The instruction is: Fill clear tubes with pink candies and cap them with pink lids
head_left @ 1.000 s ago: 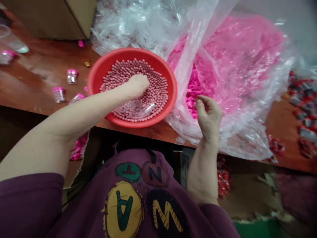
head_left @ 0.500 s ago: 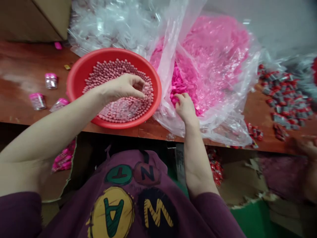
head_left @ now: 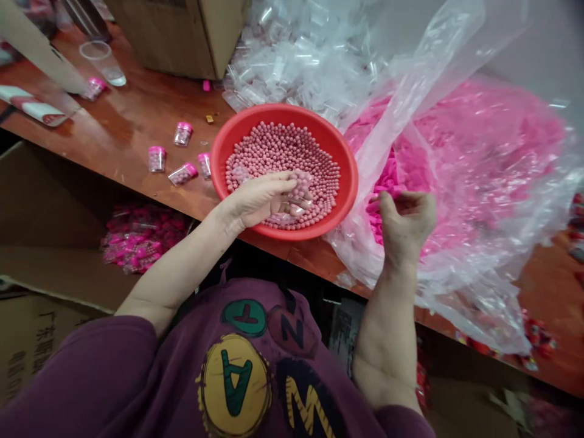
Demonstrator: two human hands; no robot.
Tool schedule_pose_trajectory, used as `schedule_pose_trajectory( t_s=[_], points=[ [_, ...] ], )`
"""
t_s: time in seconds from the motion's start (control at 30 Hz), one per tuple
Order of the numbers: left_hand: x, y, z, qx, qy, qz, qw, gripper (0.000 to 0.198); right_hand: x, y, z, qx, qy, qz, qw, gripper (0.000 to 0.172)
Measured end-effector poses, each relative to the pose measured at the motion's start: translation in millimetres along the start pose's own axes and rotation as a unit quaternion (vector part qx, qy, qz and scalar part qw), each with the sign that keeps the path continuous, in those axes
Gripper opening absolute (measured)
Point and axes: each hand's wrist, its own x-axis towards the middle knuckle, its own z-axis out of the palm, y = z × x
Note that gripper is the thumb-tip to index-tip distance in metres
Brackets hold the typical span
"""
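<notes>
A red bowl (head_left: 228,143) full of small pink beads (head_left: 283,152) sits at the table's front edge. My left hand (head_left: 260,198) hovers over its near side, fingers closed round a small clear container (head_left: 298,185) filled with beads. My right hand (head_left: 406,222) is raised beside the open mouth of a big clear plastic bag (head_left: 479,201) holding bright pink caps (head_left: 392,176). Its fingers are curled in a pinch on something pink that I cannot make out.
Several capped, filled containers (head_left: 182,134) lie on the brown table (head_left: 132,115) left of the bowl. A heap of empty clear containers (head_left: 301,61) and a cardboard box (head_left: 182,30) stand behind. A box of finished pink pieces (head_left: 137,237) sits below the table.
My left hand has lifted from the beads with a filled container. My right hand has come up out of the bag of pink caps. The view has shifted to the left.
</notes>
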Motion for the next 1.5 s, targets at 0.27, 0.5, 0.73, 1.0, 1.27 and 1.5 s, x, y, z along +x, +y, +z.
schedule_pose_trajectory(
  t_s=[0.27, 0.5, 0.73, 1.0, 1.27, 1.5],
  points=[
    [-3, -2, 3.1, 0.009, 0.051, 0.037, 0.998, 0.014, -26, -90, 75, 0.155, -0.21, -0.028, 0.965, 0.037],
    [-2, -4, 2.1, 0.075, 0.069, 0.053, 0.993, 0.026, -33, -98, 76, 0.095, -0.267, -0.08, 0.956, 0.023],
    [-1, -7, -0.6, 0.097, 0.092, 0.062, 0.989, 0.021, -25, -84, 52, 0.03, -0.284, -0.135, 0.949, 0.01],
    [0, -7, 0.4, 0.08, 0.087, 0.05, 0.992, 0.033, -28, -93, 62, 0.063, -0.243, -0.113, 0.961, 0.011],
    [3, -6, 0.0, 0.052, 0.08, 0.025, 0.995, 0.064, -25, -96, 71, 0.071, -0.292, -0.17, 0.938, 0.008],
    [9, -12, -4.9, 0.0, 0.094, 0.037, 0.995, 0.049, -10, -75, 68, 0.029, -0.293, -0.197, 0.935, 0.015]
  ],
)
